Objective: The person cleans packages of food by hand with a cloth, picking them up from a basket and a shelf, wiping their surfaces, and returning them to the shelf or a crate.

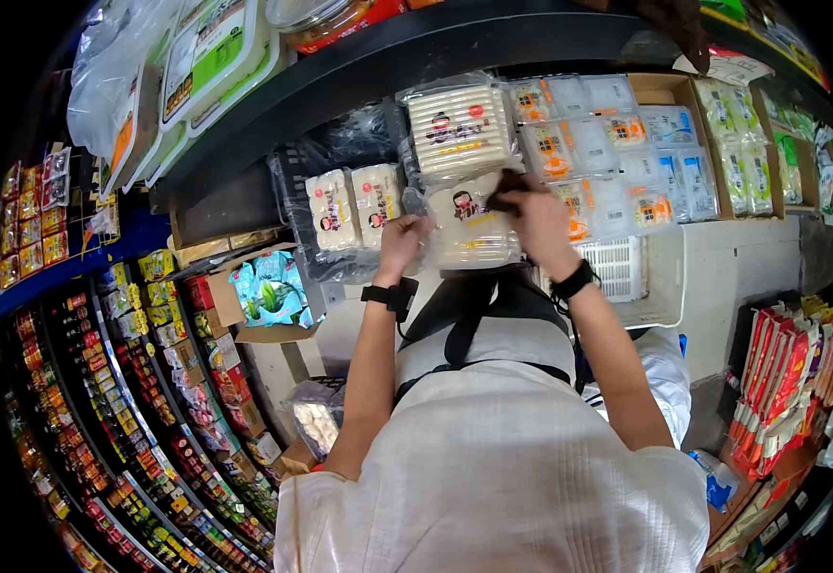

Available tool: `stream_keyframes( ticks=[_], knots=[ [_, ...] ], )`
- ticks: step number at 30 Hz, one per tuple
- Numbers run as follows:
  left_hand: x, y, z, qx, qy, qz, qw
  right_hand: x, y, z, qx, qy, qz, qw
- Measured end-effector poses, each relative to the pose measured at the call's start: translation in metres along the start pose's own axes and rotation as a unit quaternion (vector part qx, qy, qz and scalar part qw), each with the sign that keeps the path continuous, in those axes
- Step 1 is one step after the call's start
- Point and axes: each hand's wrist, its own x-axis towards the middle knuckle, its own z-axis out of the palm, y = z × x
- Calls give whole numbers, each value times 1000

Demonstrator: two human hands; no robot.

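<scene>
My left hand (403, 244) is closed, its fingers pinching the left edge of a clear plastic pack of white sticks (474, 244) with a printed cartoon figure. My right hand (542, 227) is closed on a dark brown cloth (509, 191) over the upper right of that pack. Just beyond lies a similar pack of white sticks (459, 129). Left of my left hand, two smaller white packs (331, 210) sit in a black plastic-lined crate (294, 186). Both wrists wear black bands.
Clear packs with orange labels (552, 148) and blue-labelled packs (672, 127) fill the display at right. Under it stands a white plastic basket (669, 286). A dark shelf edge (340, 72) crosses above. A cardboard box (287, 332) holds turquoise bags (271, 289). Red packages (779, 382) are stacked at far right.
</scene>
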Motion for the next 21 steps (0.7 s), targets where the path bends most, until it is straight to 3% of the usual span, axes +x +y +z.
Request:
stream_keyframes(
  ticks=[2,5,6,8,9,10,11,12,14,15,19,21],
  knots=[
    [1,3,-1,-12,0,-12,1000,3,30,-20,20,1,55,998],
    [-10,29,0,214,103,21,971,-3,56,-42,91,38,104,990],
    [-12,34,0,214,100,20,972,-8,64,-47,129,54,123,982],
    [-14,39,0,317,188,193,909,-21,82,-43,176,80,123,973],
    [-17,49,4,318,186,190,910,-27,86,-42,231,91,152,957],
    [-22,63,12,329,119,223,910,-33,87,-41,285,103,181,936],
    [-24,74,20,336,53,255,905,-38,87,-40,297,106,195,929],
    [-26,80,30,337,52,255,905,-42,86,-38,297,106,196,928],
    [-28,87,51,519,-3,320,793,-50,86,-35,268,110,215,933],
    [-24,86,58,506,-40,309,804,-52,86,-34,270,107,215,932],
    [-15,86,71,492,-45,300,816,-52,84,-39,268,89,204,937],
    [-12,81,72,463,5,301,834,-49,85,-41,273,101,193,937]
  ],
)
